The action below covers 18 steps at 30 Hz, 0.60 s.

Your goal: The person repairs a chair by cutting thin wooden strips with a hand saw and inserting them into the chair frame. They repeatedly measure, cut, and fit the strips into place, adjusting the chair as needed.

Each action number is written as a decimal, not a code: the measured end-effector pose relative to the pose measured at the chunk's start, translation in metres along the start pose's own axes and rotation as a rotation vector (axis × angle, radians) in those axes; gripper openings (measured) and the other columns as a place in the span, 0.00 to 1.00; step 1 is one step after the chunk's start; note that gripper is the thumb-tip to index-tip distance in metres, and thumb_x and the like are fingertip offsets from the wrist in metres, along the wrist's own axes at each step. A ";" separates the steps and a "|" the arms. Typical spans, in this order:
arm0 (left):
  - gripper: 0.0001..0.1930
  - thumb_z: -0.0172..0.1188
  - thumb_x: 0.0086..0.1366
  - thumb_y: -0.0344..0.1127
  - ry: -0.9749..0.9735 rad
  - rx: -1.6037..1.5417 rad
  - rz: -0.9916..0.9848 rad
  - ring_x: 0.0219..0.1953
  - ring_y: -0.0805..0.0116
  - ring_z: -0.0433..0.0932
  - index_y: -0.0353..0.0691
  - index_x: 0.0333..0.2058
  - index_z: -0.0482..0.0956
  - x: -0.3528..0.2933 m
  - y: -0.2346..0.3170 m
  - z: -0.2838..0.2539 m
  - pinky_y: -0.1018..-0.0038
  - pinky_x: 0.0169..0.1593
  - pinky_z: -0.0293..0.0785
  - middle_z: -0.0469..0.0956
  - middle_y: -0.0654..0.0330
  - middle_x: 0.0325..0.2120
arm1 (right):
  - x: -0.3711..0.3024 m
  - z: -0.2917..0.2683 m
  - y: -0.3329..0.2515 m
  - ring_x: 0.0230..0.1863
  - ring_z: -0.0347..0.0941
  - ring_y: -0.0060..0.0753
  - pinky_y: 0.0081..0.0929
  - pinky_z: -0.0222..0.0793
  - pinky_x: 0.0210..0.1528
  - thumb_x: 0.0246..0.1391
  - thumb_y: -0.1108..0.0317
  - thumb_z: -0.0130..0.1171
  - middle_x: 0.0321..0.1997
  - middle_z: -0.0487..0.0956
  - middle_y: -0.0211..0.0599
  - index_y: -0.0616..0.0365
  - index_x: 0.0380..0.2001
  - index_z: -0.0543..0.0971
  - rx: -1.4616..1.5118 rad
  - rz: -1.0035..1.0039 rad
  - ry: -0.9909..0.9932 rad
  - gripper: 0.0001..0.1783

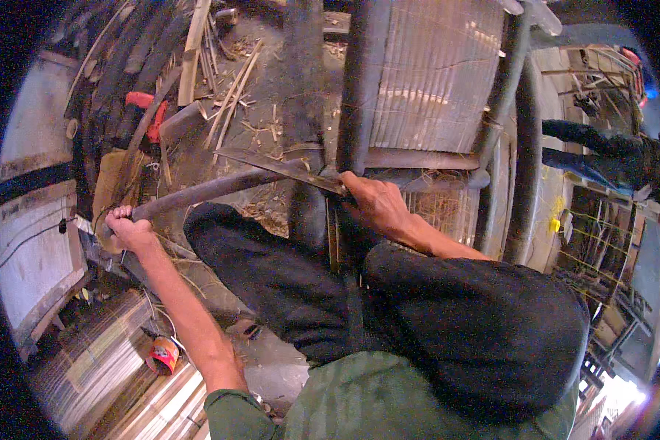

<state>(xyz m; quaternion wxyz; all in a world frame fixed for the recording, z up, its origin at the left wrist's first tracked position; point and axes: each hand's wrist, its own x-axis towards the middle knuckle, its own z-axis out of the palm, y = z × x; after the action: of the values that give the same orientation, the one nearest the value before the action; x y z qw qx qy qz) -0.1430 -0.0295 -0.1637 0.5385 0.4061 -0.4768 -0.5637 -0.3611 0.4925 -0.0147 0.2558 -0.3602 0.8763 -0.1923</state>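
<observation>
My left hand (130,229) is closed around the near left end of a dark bamboo-like pole (205,189). The pole slants up to the right across the space in front of my knees. In my right hand (380,205) is the handle of a machete (279,165), its long blade pointing left. The blade crosses the pole's far end; whether it touches or only overlaps it, I cannot tell. Just beyond the blade stands a dark upright post (305,88), part of or beside a frame of thick dark poles (356,95). My right fingers are wrapped tight and partly hidden.
A slatted panel (433,95) sits within the frame. At the upper left lie stacked dark poles (117,73) and a red tool (148,117). Split strips (236,95) litter the floor. A red container (163,356) stands at lower left. Another person's dark-trousered legs (594,150) show at right.
</observation>
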 end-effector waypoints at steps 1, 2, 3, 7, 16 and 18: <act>0.09 0.52 0.60 0.27 -0.029 0.039 0.038 0.21 0.72 0.67 0.44 0.22 0.65 -0.002 -0.001 0.001 0.74 0.28 0.67 0.68 0.65 0.20 | 0.000 0.000 0.004 0.34 0.75 0.61 0.52 0.68 0.31 0.50 0.62 0.60 0.30 0.79 0.49 0.51 0.41 0.66 -0.036 0.050 -0.007 0.18; 0.08 0.52 0.60 0.28 -0.049 0.093 0.031 0.22 0.71 0.68 0.44 0.23 0.67 0.004 0.003 -0.003 0.73 0.31 0.68 0.68 0.65 0.21 | 0.003 0.000 0.008 0.34 0.75 0.61 0.52 0.68 0.30 0.50 0.61 0.60 0.30 0.79 0.49 0.52 0.41 0.66 -0.076 0.092 -0.008 0.18; 0.07 0.52 0.60 0.30 -0.070 0.145 0.027 0.24 0.70 0.69 0.44 0.23 0.68 0.009 0.006 -0.008 0.71 0.33 0.70 0.68 0.65 0.21 | 0.008 0.003 0.019 0.33 0.75 0.61 0.53 0.68 0.30 0.50 0.60 0.60 0.29 0.79 0.48 0.51 0.40 0.66 -0.080 0.088 -0.059 0.18; 0.10 0.55 0.52 0.30 -0.180 1.018 0.534 0.34 0.65 0.75 0.34 0.34 0.72 -0.042 0.084 0.048 0.69 0.47 0.71 0.73 0.61 0.26 | -0.001 0.000 -0.004 0.37 0.76 0.61 0.52 0.71 0.32 0.47 0.64 0.61 0.34 0.80 0.49 0.52 0.43 0.67 0.067 0.045 -0.022 0.20; 0.12 0.55 0.58 0.29 -0.085 0.861 0.756 0.42 0.61 0.76 0.31 0.40 0.72 -0.066 0.246 0.105 0.67 0.50 0.71 0.77 0.54 0.36 | 0.020 -0.006 -0.016 0.27 0.74 0.56 0.48 0.66 0.28 0.49 0.63 0.60 0.26 0.75 0.50 0.53 0.48 0.68 0.439 0.041 0.016 0.23; 0.12 0.53 0.63 0.33 -0.096 0.675 0.684 0.43 0.60 0.77 0.32 0.41 0.74 -0.085 0.259 0.146 0.67 0.50 0.71 0.78 0.53 0.37 | 0.027 -0.025 -0.036 0.23 0.68 0.36 0.37 0.65 0.29 0.53 0.62 0.58 0.22 0.70 0.46 0.53 0.53 0.67 0.630 -0.158 0.192 0.24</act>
<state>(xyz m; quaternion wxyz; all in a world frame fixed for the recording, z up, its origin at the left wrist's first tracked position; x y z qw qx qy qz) -0.2205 0.0792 0.1155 0.5085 0.3515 -0.7637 -0.1863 -0.3735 0.4526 0.0151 0.2552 -0.3107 0.7631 -0.5060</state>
